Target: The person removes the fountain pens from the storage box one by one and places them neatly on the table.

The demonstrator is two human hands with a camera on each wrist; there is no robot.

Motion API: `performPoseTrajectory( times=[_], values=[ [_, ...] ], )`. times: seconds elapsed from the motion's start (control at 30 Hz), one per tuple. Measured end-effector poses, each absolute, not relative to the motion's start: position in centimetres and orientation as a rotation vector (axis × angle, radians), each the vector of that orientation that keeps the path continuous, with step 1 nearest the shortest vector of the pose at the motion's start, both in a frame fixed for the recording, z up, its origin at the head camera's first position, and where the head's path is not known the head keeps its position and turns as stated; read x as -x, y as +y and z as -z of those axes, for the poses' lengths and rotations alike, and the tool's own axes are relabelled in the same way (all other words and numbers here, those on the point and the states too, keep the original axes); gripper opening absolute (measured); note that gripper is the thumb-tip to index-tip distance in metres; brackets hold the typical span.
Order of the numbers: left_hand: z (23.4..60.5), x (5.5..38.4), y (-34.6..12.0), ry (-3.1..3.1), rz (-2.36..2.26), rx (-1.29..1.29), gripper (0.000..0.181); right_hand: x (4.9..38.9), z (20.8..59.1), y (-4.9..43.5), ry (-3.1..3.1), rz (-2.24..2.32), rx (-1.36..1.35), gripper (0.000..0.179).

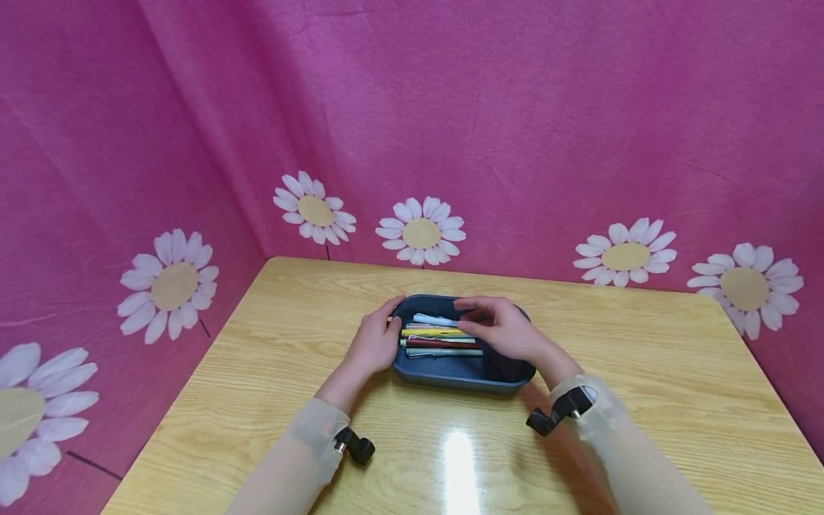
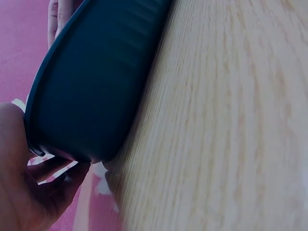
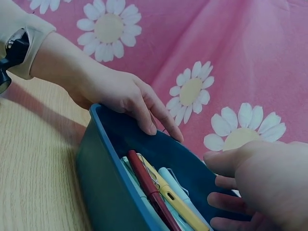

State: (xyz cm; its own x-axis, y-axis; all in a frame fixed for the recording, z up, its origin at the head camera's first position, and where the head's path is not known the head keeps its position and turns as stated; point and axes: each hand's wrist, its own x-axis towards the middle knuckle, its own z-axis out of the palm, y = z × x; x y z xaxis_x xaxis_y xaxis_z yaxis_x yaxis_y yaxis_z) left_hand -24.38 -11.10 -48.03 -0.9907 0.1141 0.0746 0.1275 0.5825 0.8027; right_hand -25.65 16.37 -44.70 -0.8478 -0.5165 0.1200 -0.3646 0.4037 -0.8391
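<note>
A dark blue-grey rounded bin [image 1: 450,383] stands on the table with several clip pens in it, lying side by side. Among them are a light blue pen [image 1: 436,320], a yellow pen [image 1: 433,332], a dark red pen [image 3: 147,185] and a pale green pen [image 1: 444,352]. My left hand [image 1: 378,342] grips the bin's left end, thumb at the rim and fingers round the outer wall. Over the bin's right half hovers my right hand [image 1: 505,327], fingers loosely bent, thumb apart from them, near the light blue pen's end. No pen shows between its fingers.
The wood-grain table [image 1: 290,307] reaches back to a pink cloth [image 1: 515,143] printed with white daisies, which also hangs along the left side. Each wrist carries a black camera mount [image 1: 560,413] on a pale sleeve.
</note>
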Motion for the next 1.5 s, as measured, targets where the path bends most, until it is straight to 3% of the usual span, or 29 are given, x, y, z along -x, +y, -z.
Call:
performPoseTrajectory(
  times=[1.5],
  values=[
    [48.4,24.4,-11.3,-2.736,1.420,0.282,0.047,26.4,46.9,13.3,2.648,1.108,0.799,0.026]
  ],
)
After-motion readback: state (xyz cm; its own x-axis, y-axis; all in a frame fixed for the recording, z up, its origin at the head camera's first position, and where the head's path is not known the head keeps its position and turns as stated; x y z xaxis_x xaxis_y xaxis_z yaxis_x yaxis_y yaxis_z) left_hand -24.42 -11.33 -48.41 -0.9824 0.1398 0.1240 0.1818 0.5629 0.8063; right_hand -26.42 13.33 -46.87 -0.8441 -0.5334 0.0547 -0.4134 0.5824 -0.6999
